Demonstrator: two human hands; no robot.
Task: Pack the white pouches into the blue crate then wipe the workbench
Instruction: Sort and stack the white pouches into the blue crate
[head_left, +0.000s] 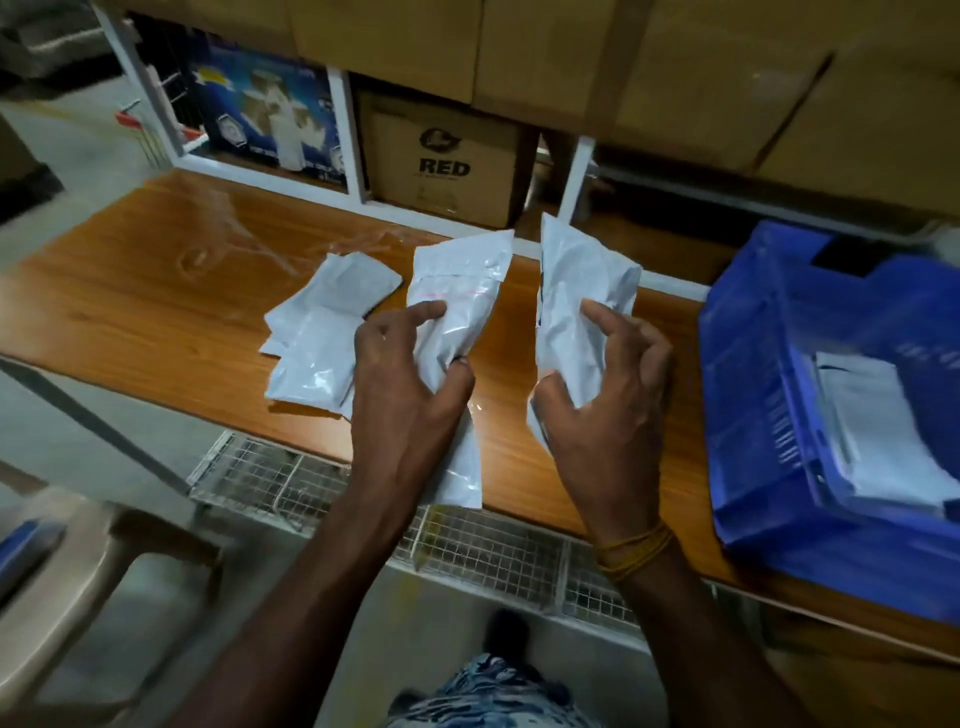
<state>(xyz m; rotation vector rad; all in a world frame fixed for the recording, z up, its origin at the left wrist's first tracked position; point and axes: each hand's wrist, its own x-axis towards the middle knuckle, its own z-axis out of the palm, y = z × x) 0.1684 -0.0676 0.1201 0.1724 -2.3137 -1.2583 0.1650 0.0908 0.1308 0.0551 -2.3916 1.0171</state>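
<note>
Left hand (410, 384) grip on white pouch (457, 291), right hand (602, 410) gripping another pouch (582, 280)

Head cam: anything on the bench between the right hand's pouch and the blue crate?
No. In the head view, only bare workbench lies between the pouch held in the right hand and the blue crate.

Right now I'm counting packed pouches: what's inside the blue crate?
Inside the blue crate lie white pouches, stacked flat. Their number is unclear: the picture is blurred, and the top ones cover whatever lies beneath.
</note>
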